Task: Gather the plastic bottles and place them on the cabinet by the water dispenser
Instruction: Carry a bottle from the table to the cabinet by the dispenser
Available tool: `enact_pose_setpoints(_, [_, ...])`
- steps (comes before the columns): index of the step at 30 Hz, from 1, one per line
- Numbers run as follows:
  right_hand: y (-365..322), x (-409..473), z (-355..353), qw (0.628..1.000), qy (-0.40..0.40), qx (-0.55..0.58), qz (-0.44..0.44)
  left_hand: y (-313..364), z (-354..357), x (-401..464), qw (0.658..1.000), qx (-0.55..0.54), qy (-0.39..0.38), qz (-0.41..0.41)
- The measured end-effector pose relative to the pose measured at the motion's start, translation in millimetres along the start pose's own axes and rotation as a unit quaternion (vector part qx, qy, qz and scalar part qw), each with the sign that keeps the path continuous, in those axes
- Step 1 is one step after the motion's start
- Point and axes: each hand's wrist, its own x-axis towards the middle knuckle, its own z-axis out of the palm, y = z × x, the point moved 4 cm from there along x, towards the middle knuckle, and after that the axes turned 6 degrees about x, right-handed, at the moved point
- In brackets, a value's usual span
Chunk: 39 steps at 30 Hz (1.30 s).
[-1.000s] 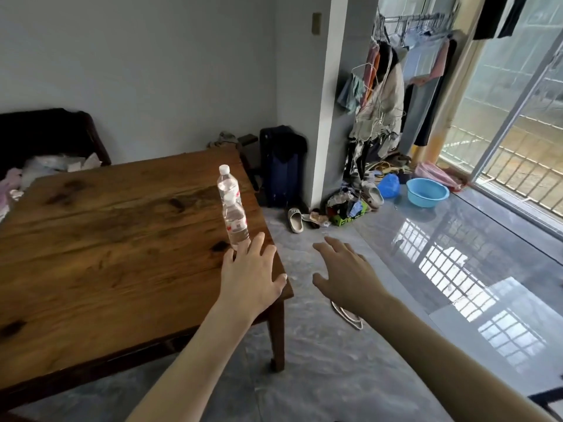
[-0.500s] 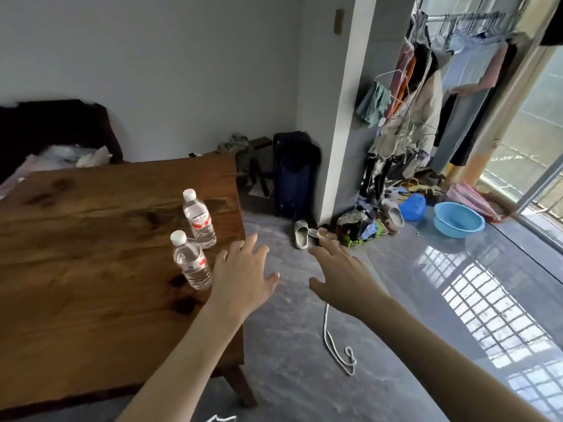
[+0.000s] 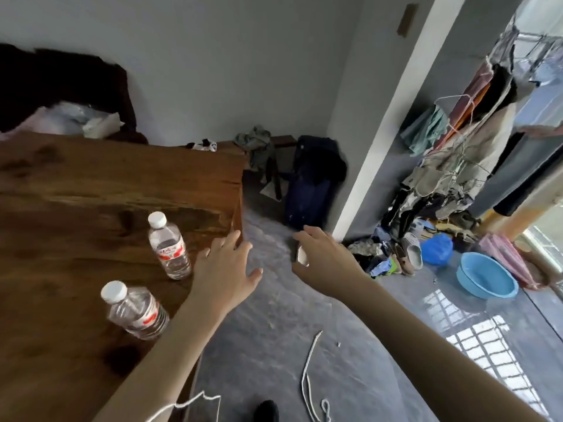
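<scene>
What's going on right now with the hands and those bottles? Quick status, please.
Left hand open, beside far bottle, no grip. Right hand open over floor, empty. Near bottle also upright on wooden table. Nothing blocking.

nothing readable here tbh. both bottles, the far bottle [image 3: 169, 247] and the near bottle [image 3: 136, 312], have white labels with red marks on them, but the print is way too small and blurry to make out any words, brand or numbers.

Both hands [image 3: 227, 271] [image 3: 324, 261] outstretched, fingers spread
</scene>
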Motion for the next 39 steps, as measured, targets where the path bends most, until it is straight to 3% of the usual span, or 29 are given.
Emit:
enact_pose_setpoints(10, [14.4, 116.8, -20.8, 0.996, -0.055, -0.018, -0.064, -0.4, 1.3, 83.9, 0.998, -0.007, -0.013, -0.069])
enact_pose_setpoints(18, [1.6, 212.2, -1.0, 0.977, -0.117, -0.014, -0.180, -8.3, 20.2, 126.5, 0.985, -0.015, -0.028, -0.169])
enact_pose_setpoints(32, [-49.6, 291.9, 43.2, 0.881, -0.229, -0.063, -0.409, -27.0, 24.4, 135.3, 0.922, -0.069, 0.008, -0.382])
enact_pose_setpoints(39, [-93.8, 288.8, 84.6, 0.840, -0.263, -0.087, -0.466, -53.4, 11.9, 102.9, 0.870, -0.075, 0.115, -0.473])
